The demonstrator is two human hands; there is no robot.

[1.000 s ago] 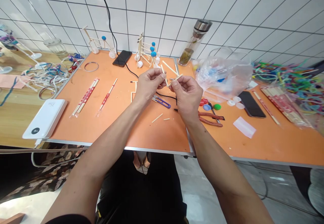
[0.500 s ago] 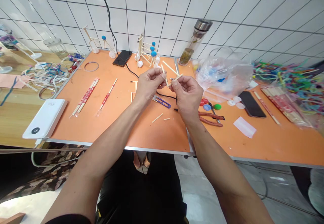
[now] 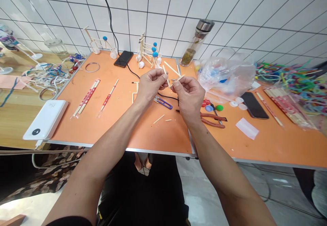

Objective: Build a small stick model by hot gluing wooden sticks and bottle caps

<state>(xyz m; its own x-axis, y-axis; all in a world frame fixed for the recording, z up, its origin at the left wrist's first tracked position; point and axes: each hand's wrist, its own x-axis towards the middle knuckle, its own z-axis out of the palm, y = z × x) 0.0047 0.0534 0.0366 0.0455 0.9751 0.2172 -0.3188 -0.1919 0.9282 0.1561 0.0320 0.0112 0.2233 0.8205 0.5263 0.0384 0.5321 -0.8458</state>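
Observation:
Above the middle of the orange table (image 3: 143,134), my left hand (image 3: 153,83) pinches a short wooden stick (image 3: 166,76) between thumb and fingers. My right hand (image 3: 190,95) is closed on wooden sticks (image 3: 171,68), one slanting up to the left and another crossing it near my thumb. The fingertips of both hands almost meet, and the lower end of the left stick comes close to my right thumb. Whether the sticks are joined I cannot tell. Below the hands lie purple-handled thread snips (image 3: 163,102) and two cut stick pieces (image 3: 158,118).
Red-handled pliers (image 3: 213,118) lie right of my right hand. Stick frames with blue balls (image 3: 150,50) stand by the wall near a tea bottle (image 3: 195,44). Wrapped chopsticks (image 3: 87,98) and a white power bank (image 3: 46,119) are left; a plastic bag (image 3: 227,73) is right.

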